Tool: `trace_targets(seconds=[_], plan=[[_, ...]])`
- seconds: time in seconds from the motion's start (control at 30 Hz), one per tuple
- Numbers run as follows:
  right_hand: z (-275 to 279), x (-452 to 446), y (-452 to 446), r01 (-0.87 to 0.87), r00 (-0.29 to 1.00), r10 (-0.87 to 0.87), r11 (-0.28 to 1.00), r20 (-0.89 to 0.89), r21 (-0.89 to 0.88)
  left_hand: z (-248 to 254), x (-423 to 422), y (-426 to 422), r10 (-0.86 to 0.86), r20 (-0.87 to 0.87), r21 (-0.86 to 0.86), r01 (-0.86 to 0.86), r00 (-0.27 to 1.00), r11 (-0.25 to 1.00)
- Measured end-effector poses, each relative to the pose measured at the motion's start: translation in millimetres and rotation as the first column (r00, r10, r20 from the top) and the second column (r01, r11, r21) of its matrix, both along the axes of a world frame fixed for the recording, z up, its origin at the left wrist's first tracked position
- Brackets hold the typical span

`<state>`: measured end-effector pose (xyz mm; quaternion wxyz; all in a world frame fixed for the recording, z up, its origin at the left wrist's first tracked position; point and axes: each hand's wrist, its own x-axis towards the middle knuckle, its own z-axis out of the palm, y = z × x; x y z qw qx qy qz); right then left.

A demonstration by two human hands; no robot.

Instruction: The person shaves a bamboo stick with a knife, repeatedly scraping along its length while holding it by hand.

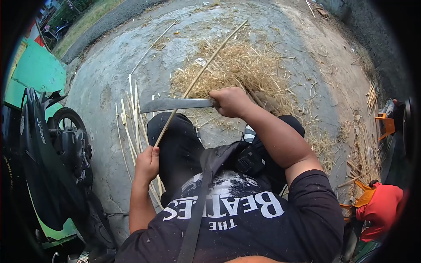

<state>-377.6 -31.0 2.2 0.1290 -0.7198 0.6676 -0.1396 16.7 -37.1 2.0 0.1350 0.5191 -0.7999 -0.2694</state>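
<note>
My right hand (232, 101) is closed round the handle of a machete (177, 104), whose broad blade points left across my lap. A long thin bamboo strip (210, 61) runs up and away from my left hand (148, 164), which grips its lower end above my left thigh. The blade crosses the strip above my left knee; whether the edge is biting into it I cannot tell. Several pale split strips (131, 118) lie on the ground to the left of my leg. Beyond my knees is a heap of curled shavings (237, 65).
A parked motorcycle (57, 149) stands close on my left. At my right are red cloth (380, 208) and an orange object (386, 126). More strips and scraps (366, 153) lie along the wall (372, 35). One long strip (153, 46) rests on the concrete farther off.
</note>
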Motion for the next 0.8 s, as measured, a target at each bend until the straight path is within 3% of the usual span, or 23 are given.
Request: trace_targets(seconds=[0.07,0.1,0.17,0.2,0.23,0.27,0.33,0.43,0.6,0.67,0.7,0.73,0.8], plan=[[-9.1,-15.0,-10.6,0.064,0.998,-0.064,0.998,0.017,0.007,4.0,-0.5,5.2,0.023,0.002,0.022,-0.023,1.0,0.999],[-17.6,-21.1,-14.7,0.193,0.973,-0.189,0.981,0.13,-0.025,6.6,0.0,6.1,0.031,0.0,0.035,-0.031,1.0,0.999],[-22.4,-32.6,-15.0,0.202,0.867,-0.181,0.979,0.465,0.004,14.7,-4.7,8.3,0.04,0.016,-0.009,-0.04,0.999,0.999],[-24.5,-33.9,-17.2,0.199,0.773,-0.168,0.98,0.611,0.018,17.7,-4.5,10.0,0.025,0.03,-0.014,-0.025,0.999,1.0],[-23.8,-28.2,-20.5,0.121,0.496,-0.187,0.982,0.848,0.146,19.6,-4.8,11.2,0.01,0.041,-0.019,-0.009,0.999,1.0],[-25.1,-21.1,-19.1,0.099,0.302,-0.178,0.983,0.936,0.155,21.8,-6.9,11.3,-0.007,0.051,-0.023,0.008,0.999,1.0],[-5.6,-8.9,-11.4,0.103,0.16,-0.195,0.978,0.968,0.18,30.0,-9.6,13.4,-0.027,0.062,-0.023,0.028,0.998,0.999],[-8.2,-17.7,-10.3,0.113,0.207,-0.188,0.979,0.96,0.167,38.0,-9.0,11.0,-0.049,0.088,-0.021,0.051,0.995,0.998],[-21.3,-14.4,-13.9,0.089,0.177,-0.267,0.963,0.947,0.255,66.5,-3.4,9.4,-0.099,0.151,-0.003,0.1,0.984,0.995],[-22.1,-12.3,-13.6,0.074,0.157,-0.287,0.958,0.945,0.278,110.9,7.1,-6.6,-0.164,-0.03,-0.293,0.148,0.986,0.944],[-21.2,-12.6,-15.1,0.078,0.165,-0.273,0.962,0.948,0.263,155.3,6.0,-8.2,-0.147,-0.231,-0.276,0.08,0.962,0.958],[-21.4,-12.0,-15.6,0.075,0.176,-0.268,0.963,0.947,0.258,197.0,10.2,-9.8,-0.258,-0.392,-0.317,0.134,0.883,0.939],[-24.2,-8.0,-19.3,0.028,0.214,-0.27,0.962,0.939,0.271,268.2,12.8,7.9,-0.553,-0.459,-0.636,0.179,0.695,0.751]])
